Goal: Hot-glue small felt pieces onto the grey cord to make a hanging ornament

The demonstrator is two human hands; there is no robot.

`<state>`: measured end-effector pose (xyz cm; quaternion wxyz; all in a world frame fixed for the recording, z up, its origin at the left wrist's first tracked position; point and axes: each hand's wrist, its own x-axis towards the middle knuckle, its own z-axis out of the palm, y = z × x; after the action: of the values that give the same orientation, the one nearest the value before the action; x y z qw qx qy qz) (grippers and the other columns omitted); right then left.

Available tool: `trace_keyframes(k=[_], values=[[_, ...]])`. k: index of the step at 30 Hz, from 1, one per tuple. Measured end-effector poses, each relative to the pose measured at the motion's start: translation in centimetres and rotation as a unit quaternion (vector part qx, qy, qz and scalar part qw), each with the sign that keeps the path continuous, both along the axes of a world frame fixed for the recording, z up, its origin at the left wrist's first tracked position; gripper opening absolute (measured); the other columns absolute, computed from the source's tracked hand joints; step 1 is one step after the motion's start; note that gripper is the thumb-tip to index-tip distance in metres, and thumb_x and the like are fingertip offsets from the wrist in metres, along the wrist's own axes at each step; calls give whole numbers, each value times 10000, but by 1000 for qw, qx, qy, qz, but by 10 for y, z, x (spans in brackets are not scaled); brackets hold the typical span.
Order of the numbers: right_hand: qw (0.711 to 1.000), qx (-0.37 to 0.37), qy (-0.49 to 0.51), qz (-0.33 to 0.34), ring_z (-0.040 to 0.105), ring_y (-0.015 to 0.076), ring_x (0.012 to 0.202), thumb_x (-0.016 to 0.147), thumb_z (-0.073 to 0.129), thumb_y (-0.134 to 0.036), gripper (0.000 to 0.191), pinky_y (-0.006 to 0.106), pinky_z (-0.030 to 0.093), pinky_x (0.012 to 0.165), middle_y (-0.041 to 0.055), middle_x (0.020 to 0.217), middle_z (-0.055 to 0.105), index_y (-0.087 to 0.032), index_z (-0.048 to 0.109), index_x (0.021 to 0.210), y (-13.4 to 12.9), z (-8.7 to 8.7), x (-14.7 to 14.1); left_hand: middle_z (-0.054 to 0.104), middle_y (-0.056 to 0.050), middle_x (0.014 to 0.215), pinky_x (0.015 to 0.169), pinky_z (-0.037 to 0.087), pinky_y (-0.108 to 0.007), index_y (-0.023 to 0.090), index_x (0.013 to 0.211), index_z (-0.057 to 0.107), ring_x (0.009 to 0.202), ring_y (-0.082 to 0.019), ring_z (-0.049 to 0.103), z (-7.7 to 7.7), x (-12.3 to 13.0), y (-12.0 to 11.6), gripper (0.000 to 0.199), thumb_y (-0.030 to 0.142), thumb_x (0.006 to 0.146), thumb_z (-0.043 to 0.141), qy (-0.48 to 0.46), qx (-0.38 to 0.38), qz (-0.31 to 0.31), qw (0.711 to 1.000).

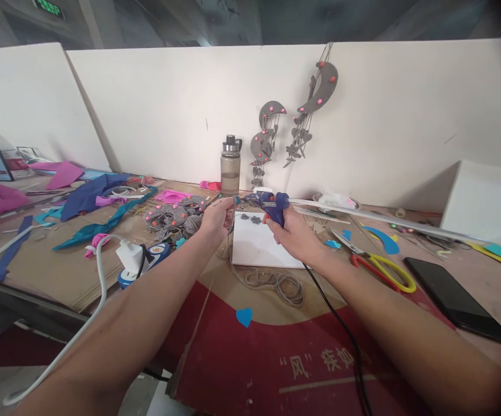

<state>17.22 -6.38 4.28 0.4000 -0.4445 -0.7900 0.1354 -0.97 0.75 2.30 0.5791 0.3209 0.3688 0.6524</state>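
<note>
My right hand [296,231] is wrapped round a blue hot glue gun [276,207], its nozzle pointing left and a long clear glue stick [363,214] running out of its back. Close to the nozzle, my left hand [218,219] pinches a small teal piece [237,200], mostly covered by the fingertips. Below both hands lies a white board [254,251] with small grey flower-shaped pieces [250,218] on it. A loose coil of grey cord [291,289] is in front of the board, and a blue heart cutout [244,317] lies nearer to me.
Yellow-and-red scissors [380,268] and a black phone [460,300] lie at right. Left are a grey felt pile [174,218], a power strip [157,252] and felt scraps [89,196]. A bottle [230,173] stands behind; grey moon hangings [326,86] are on the white panel.
</note>
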Motion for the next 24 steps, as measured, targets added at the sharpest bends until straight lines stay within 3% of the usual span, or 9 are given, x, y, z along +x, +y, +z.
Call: trace_keyframes(k=[6,11,24], values=[[999,25,-33,-22,571,194,731,864,444,-280,196,352,466,695,81,880,613,-174,480,1025,2,-4,-1,409,74,496,351,137,-148,155,607,467,381,-12,321,1,1,-3,237,168,541,694,16,14,-7,1000],[995,64,-62,-47,565,235,856,867,441,-272,235,382,452,766,108,957,617,-168,502,1069,4,-6,-1,403,72,501,352,126,-159,160,606,457,382,-15,302,1,3,-7,244,179,530,688,30,29,-8,999],[992,59,-90,-62,569,258,888,883,423,-282,254,380,441,774,132,980,623,-151,503,1084,2,-6,-2,476,34,555,350,111,-166,152,614,479,403,-20,323,-2,7,-7,232,213,539,689,60,34,-29,997]])
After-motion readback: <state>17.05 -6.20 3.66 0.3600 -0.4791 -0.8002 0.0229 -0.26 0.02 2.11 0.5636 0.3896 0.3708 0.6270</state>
